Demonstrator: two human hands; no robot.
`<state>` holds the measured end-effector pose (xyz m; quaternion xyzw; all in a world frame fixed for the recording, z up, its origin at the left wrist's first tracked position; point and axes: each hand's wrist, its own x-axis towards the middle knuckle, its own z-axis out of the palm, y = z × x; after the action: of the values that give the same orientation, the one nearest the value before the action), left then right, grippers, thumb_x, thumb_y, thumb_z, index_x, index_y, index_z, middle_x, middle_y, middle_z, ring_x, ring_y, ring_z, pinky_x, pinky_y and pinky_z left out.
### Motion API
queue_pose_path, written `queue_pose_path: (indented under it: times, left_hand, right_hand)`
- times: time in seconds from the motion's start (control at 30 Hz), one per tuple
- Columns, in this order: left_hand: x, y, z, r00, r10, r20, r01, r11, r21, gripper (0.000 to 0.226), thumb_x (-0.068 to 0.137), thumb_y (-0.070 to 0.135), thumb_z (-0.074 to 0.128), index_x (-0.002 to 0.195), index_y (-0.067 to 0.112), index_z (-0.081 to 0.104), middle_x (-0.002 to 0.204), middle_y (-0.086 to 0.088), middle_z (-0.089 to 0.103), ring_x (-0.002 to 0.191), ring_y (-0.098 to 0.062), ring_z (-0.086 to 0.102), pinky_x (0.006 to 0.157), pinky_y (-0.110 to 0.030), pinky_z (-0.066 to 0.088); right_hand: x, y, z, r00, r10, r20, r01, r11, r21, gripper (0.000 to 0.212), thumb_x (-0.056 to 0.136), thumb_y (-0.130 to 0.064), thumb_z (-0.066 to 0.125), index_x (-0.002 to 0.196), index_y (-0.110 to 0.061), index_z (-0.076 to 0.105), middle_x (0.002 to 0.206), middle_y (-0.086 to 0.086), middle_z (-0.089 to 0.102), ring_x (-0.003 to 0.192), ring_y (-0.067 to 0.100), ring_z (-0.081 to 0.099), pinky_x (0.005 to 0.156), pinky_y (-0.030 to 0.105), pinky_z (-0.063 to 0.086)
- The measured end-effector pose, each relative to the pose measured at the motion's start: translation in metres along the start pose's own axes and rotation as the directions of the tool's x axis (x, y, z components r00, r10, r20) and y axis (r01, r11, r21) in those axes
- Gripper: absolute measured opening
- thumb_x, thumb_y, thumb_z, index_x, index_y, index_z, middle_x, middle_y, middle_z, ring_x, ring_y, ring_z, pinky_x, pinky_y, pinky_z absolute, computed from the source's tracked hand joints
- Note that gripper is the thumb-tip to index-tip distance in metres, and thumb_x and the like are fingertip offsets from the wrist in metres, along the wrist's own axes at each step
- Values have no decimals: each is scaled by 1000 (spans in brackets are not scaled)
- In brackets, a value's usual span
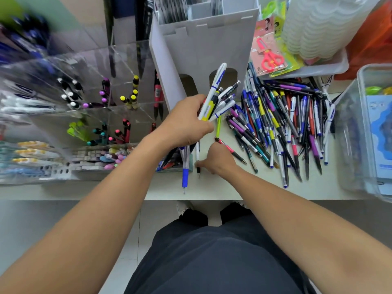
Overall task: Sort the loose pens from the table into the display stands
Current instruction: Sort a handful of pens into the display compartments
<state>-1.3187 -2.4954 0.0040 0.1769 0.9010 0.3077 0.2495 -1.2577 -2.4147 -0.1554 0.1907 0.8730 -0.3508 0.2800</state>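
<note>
Far left, the clear display stands (pixel 89 98) already carry pens, grouped by cap colour in their compartments, so part of the sorting appears done. At centre, your left hand (pixel 186 124) has its grip clamped round a mixed bundle of pens (pixel 216 100), which fans upward past the fingers toward the white cardboard stand (pixel 203 49); several barrels, one with a blue sleeve, hang below the palm over the bench (pixel 212 187). Just to its right and lower, your right hand (pixel 216 160) pinches a white pen (pixel 198 153) that lies on the bench, while a red-and-black pen (pixel 231 150) lies across its knuckles. Further right, the large loose pile of pens (pixel 292 124) lies spread on the bench, near the right hand but apart from both grips. By this evidence, most of the task is left: the bundle is unplaced and the pile is barely reduced.
</note>
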Motion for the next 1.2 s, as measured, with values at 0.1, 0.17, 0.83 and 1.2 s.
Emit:
queue_pose_path:
  times: [0.1, 0.17, 0.83, 1.2]
  left_hand:
    - [1, -1, 6, 999, -12, -50, 14, 999, 33, 19, 82, 12, 69, 89, 20, 54, 74, 1, 53, 61, -18, 51, 49, -23, 44]
    - [-1, -1, 11, 994, -20, -108, 25, 999, 41, 27, 84, 13, 68, 80, 28, 45, 72, 7, 49, 57, -11, 45, 45, -14, 33]
    - [28, 36, 38, 990, -96, 107, 143, 750, -645, 10, 92, 7, 70, 90, 16, 65, 56, 10, 65, 48, -3, 59, 49, -17, 47]
    - [46, 51, 33, 950, 97, 297, 168, 644, -747, 8, 90, 0, 69, 97, 3, 68, 76, -10, 73, 66, -22, 71, 64, -31, 62]
  right_hand:
    - [1, 5, -4, 1000, 15, 13, -14, 1000, -24, 36, 76, -27, 81, 66, -12, 50, 65, 6, 60, 65, 27, 66, 61, 35, 56]
    - [0, 11, -8, 1000, 12, 15, -12, 999, -31, 33, 79, -24, 77, 63, -13, 50, 59, 4, 59, 57, 21, 64, 56, 30, 54]
    - [-76, 43, -154, 965, -209, -160, 263, 716, 647, 24, 106, -23, 50, 87, -9, 53, 66, 7, 51, 52, 15, 53, 41, 21, 36]
    - [-72, 33, -188, 941, -338, -22, 312, 838, 448, 19, 99, -17, 64, 82, -8, 65, 57, 2, 60, 47, 17, 59, 41, 22, 40]
